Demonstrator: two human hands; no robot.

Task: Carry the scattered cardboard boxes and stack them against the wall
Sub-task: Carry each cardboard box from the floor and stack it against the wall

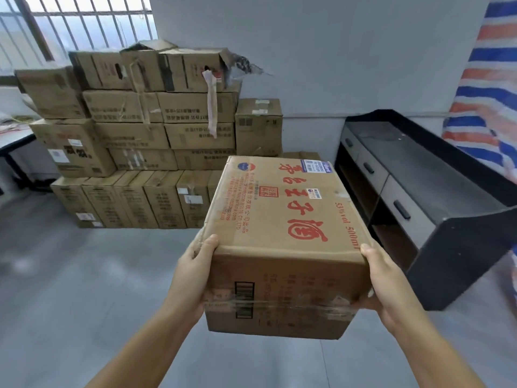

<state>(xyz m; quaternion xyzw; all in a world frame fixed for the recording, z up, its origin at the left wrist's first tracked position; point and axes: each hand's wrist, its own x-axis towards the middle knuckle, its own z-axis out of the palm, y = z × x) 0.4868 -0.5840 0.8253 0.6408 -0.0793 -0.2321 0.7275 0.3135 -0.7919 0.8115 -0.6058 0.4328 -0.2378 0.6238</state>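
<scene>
I carry a brown cardboard box [282, 242] with red characters printed on its top, held in the air in front of me. My left hand [190, 278] grips its near left corner, thumb on the top edge and fingers under the side. My right hand [387, 284] grips the near right corner the same way. Ahead, a stack of cardboard boxes [156, 141] stands against the grey wall [335, 65], several layers high. The top row of that stack has torn, open flaps.
A black cabinet with grey drawers [414, 191] stands on the right, close to the carried box. A striped tarp [486, 88] hangs at the far right. A barred window [84, 21] is at upper left above a table edge [14, 135]. Grey floor [84, 289] lies between me and the stack.
</scene>
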